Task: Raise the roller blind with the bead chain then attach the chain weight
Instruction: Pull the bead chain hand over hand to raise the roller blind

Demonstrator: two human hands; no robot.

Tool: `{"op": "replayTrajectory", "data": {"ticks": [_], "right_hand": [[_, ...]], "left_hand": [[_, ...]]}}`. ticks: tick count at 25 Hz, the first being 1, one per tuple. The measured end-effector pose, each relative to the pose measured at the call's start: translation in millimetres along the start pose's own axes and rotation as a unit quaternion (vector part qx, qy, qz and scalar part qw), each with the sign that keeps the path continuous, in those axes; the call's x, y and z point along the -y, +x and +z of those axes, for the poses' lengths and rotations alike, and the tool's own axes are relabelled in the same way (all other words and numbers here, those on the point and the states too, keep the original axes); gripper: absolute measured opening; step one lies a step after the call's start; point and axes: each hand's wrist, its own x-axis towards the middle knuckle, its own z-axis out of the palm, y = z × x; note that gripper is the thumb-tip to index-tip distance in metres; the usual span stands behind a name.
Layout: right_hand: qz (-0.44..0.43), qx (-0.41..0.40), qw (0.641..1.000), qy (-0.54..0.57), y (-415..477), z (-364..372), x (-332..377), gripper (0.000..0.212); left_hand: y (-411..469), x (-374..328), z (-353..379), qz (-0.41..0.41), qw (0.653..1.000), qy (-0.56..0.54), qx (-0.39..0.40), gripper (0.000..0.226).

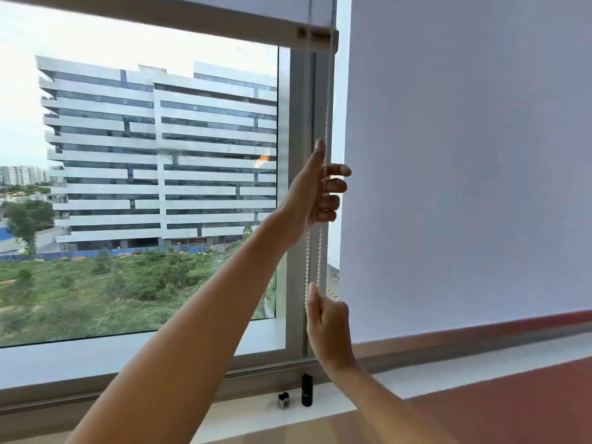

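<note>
Left hand (320, 190) up at centre frame, arm stretched from lower left, fingers curled loosely round the bead chain (326, 100) (palm contact hidden). Right hand (328, 328) below it, fisted on the chain, thumb up. Raised roller blind (224, 8) bottom bar sits along the top edge. Two small dark objects (306, 390) on the sill (416, 376) at bottom centre, too small to identify; chain's top end cut off.

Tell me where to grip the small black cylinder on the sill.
Grip the black cylinder around its upper half, coming down from above. It stands upright on the sill, with a smaller fitting close on its left, so its top and right side are free.
</note>
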Motion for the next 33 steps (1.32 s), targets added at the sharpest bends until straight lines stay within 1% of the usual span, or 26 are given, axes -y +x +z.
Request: {"op": "replayTrajectory", "data": {"ticks": [2,3,6,8,10,13,15,17,18,20,22,24,25,27,28,29,31,33], "right_hand": [[-0.002,-0.012,1.000,-0.022,-4.6,-4.4,-1.8,0.051],[-0.004,-0.012,0.999,-0.033,-4.9,-5.7,-0.4,0.051],[0.019,-0.010,0.999,-0.035,-7.6,-3.4,3.9,0.051],[0.049,-0.004,0.999,0.002,-9.1,-1.6,3.4,0.051],[0.091,0.010,0.995,0.042,-8.0,-4.5,1.7,0.050],[0.152,0.029,0.982,0.105,3.6,-17.2,-1.7,0.058],[0.175,-0.003,0.974,0.145,24.6,-28.2,-1.1,0.059],[0.184,-0.049,0.967,0.167,53.9,-38.0,2.3,0.056],[0.179,-0.065,0.967,0.170,69.3,-42.1,5.5,0.053],[0.160,-0.069,0.969,0.174,97.3,-48.7,15.3,0.052],[0.156,-0.041,0.966,0.204,122.9,-52.3,28.1,0.051],[0.172,0.011,0.951,0.256,147.6,-52.1,43.1,0.049],[0.189,0.037,0.935,0.299,159.7,-51.7,51.1,0.048],[0.228,0.089,0.887,0.391,182.6,-51.0,65.4,0.046],[0.243,0.111,0.873,0.409,191.8,-50.8,70.3,0.045],[0.252,0.130,0.870,0.404,198.9,-50.5,73.8,0.045],[0.252,0.137,0.887,0.363,205.4,-45.8,75.3,0.046],[0.208,0.079,0.940,0.261,204.1,-36.7,73.7,0.050]], "left_hand": [[-0.8,3.1,4.8,-0.014,0.999,0.028,-0.024,0.058],[-1.6,6.1,8.8,0.003,0.998,0.043,-0.052,0.056],[-3.5,14.5,23.1,0.097,0.980,0.080,-0.152,0.053],[-3.8,16.1,27.8,0.140,0.966,0.115,-0.182,0.053],[-4.1,17.6,27.6,0.176,0.955,0.149,-0.188,0.054],[-6.0,24.6,26.0,0.213,0.945,0.164,-0.187,0.057],[-9.6,40.2,25.1,0.225,0.937,0.187,-0.193,0.059],[-17.1,66.9,22.2,0.226,0.931,0.214,-0.193,0.063],[-23.0,83.7,20.6,0.221,0.932,0.220,-0.185,0.064],[-38.3,119.9,17.5,0.193,0.939,0.230,-0.169,0.064],[-53.0,154.5,12.8,0.167,0.934,0.271,-0.165,0.062],[-61.9,179.6,7.0,0.155,0.917,0.326,-0.169,0.063],[-63.7,187.0,4.4,0.153,0.909,0.349,-0.172,0.063],[-63.0,190.4,0.6,0.147,0.900,0.373,-0.171,0.062],[-62.0,190.1,-0.4,0.144,0.900,0.375,-0.171,0.061],[-61.2,190.0,-0.8,0.144,0.901,0.371,-0.172,0.062],[-60.0,191.7,0.7,0.148,0.904,0.361,-0.177,0.061],[-59.5,194.8,5.4,0.149,0.908,0.348,-0.178,0.060]]}}
